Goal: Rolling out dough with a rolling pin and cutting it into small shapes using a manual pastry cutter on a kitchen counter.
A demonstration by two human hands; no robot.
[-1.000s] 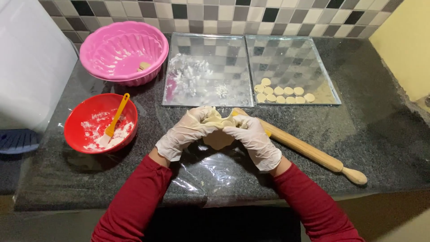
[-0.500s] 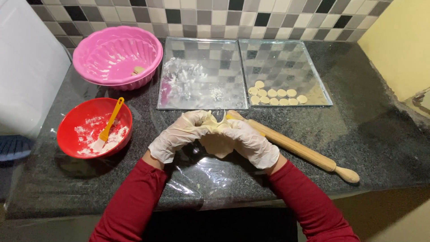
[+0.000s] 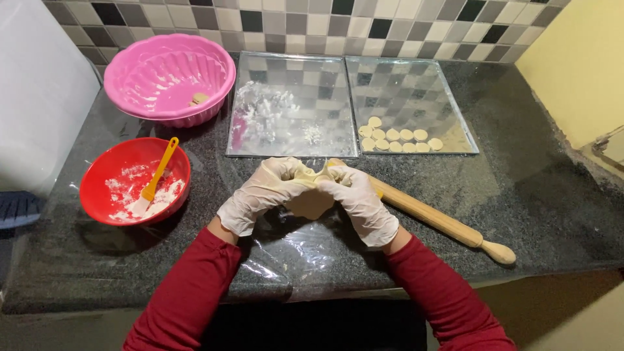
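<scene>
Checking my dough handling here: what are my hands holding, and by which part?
Both gloved hands, left hand and right hand, hold a piece of dough by its upper edge, pinched between the fingers.

A home kitchen: a dark stone bench (image 3: 533, 195) against a checkered tile wall (image 3: 403, 26), carrying a rolling pin (image 3: 442, 221), a pink bowl (image 3: 170, 78), a red bowl (image 3: 135, 181) of flour, and trays (image 3: 416, 104) of dough rounds.

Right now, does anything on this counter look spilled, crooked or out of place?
Nothing serious. The rolling pin lies askew across the counter, and white flour is scattered over the left tray. Both gloved hands, left hand and right hand, hold dough.
</scene>
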